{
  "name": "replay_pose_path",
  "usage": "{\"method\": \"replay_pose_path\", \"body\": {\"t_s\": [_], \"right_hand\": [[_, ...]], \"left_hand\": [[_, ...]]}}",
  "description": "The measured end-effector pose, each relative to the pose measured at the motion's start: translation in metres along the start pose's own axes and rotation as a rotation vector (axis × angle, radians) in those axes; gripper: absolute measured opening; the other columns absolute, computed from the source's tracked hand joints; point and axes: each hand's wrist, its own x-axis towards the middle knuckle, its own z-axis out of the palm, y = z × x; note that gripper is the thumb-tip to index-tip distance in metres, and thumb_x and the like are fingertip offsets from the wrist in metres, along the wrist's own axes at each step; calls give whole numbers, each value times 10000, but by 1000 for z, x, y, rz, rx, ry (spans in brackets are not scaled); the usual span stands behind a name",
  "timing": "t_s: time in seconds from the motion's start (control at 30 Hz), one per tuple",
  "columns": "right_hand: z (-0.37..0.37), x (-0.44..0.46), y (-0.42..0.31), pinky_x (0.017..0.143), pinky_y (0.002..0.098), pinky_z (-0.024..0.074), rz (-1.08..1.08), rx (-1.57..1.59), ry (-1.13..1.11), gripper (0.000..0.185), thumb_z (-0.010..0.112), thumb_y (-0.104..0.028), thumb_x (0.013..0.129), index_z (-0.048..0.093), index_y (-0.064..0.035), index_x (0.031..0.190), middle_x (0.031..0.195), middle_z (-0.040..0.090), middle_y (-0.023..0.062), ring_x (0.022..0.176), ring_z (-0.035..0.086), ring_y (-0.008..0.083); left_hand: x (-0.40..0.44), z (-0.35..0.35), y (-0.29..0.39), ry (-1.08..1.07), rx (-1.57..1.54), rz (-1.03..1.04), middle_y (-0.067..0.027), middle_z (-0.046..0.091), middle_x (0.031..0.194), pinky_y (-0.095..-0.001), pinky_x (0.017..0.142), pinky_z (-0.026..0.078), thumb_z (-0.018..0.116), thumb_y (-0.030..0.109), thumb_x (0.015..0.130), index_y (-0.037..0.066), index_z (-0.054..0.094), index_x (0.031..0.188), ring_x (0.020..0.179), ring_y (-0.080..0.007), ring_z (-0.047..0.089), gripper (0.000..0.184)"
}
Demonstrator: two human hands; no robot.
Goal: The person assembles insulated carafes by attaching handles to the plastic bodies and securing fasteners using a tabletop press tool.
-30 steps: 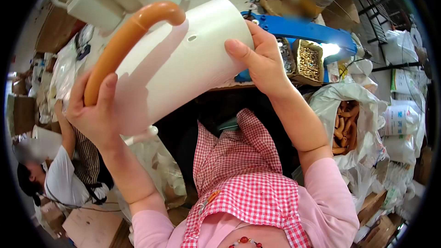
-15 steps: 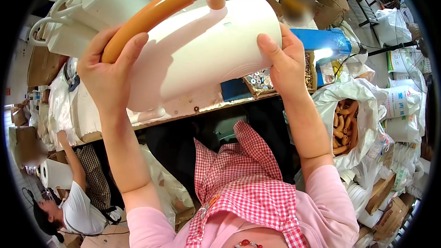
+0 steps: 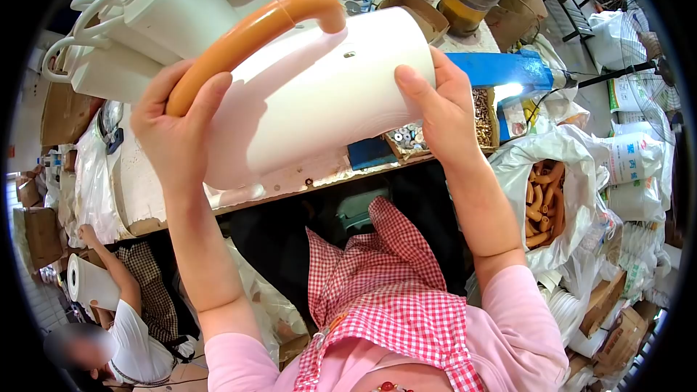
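White and smooth, the jug point(image 3: 312, 101) is up in both my hands, lying slantwise above the near edge of the counter point(image 3: 152, 192), its right end higher than its left. My left forearm rises almost straight, leaning a little left, and my left hand point(image 3: 170, 127) is partly closed at the jug's left end, the thumb pressed along the low end of the orange handle point(image 3: 250, 40), the fingers curled round its other side. The handle's bent end reaches the jug's upper side close to a small hole point(image 3: 349, 54); whether it touches there, I can't tell. My right forearm slopes up and inward, and my right hand point(image 3: 444, 105) is half open round the right end, thumb flat on the side facing me, the other fingers mostly hidden behind.

Compared with half a second ago, jug and handle sit slightly lower and further left in my view, and the hole shows more clearly. A second ago the jug was tilted more steeply; now it is closer to level, and more of the counter's near edge shows.

Beyond my right hand is a blue machine point(image 3: 497, 71), with boxes of small metal parts point(image 3: 410, 136) beside it. White jugs point(image 3: 170, 14) stand at the counter's far left.
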Motion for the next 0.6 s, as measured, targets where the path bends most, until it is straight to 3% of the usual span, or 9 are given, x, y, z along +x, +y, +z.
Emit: {"method": "replay_pose_path", "body": {"t_s": [0.17,0.23,0.3,0.33,0.4,0.43,0.47,0.53,0.6], "right_hand": [[-2,3,1,822,266,509,73,11,-40,393,669,-242,975,602,56,1222,1041,694,51,916,618,105],[0,11,4,852,266,496,88,-196,-93,384,655,-229,976,608,19,1265,1124,674,55,952,618,113],[6,21,44,834,278,515,148,-362,14,330,642,-189,976,610,-7,1249,1124,668,62,963,630,143],[-10,25,58,886,325,541,220,-197,116,377,631,-193,981,554,-16,1306,1178,660,100,1034,653,196],[-17,25,22,923,372,550,294,-163,65,425,591,-217,1003,498,-1,1357,1259,627,154,1091,653,260],[-50,36,24,945,372,527,213,-125,-33,476,598,-243,1001,477,16,1381,1278,616,154,1117,636,256],[-61,33,19,955,367,511,195,-102,-78,488,600,-253,1000,476,16,1388,1284,613,147,1126,627,248],[-47,29,22,1013,343,439,195,-109,-62,546,622,-234,984,435,57,1407,1303,586,151,1169,582,231],[-41,33,17,944,339,482,170,-214,-25,465,602,-263,1000,519,21,1358,1258,621,133,1088,610,196]], "left_hand": [[-5,5,-2,-9,20,2,-5,686,825,-224,688,488,815,121,820,-9,717,989,750,-83,613,235],[-5,-6,14,-85,121,103,-4,673,793,-225,577,474,729,82,886,-13,711,1048,647,-85,590,189],[0,-34,41,-152,325,-8,-117,744,866,-333,706,553,687,109,882,36,729,1077,765,-195,700,213],[2,-16,57,-252,413,-8,-111,744,898,-355,729,557,665,162,876,83,738,1083,803,-233,704,233],[12,22,86,-456,582,17,-99,744,962,-401,775,565,621,266,865,177,756,1097,880,-309,712,283],[36,66,66,-550,897,445,-96,745,969,-433,803,560,620,320,840,172,769,1053,923,-306,708,298],[49,100,60,-569,933,398,-96,744,964,-443,793,558,608,322,842,164,773,1020,925,-306,707,290],[49,88,60,-601,931,332,-96,741,955,-447,768,556,591,311,846,157,776,986,921,-306,705,278],[65,81,61,-729,899,409,-104,733,954,-436,737,549,570,292,870,177,769,1007,891,-306,698,267]]}}
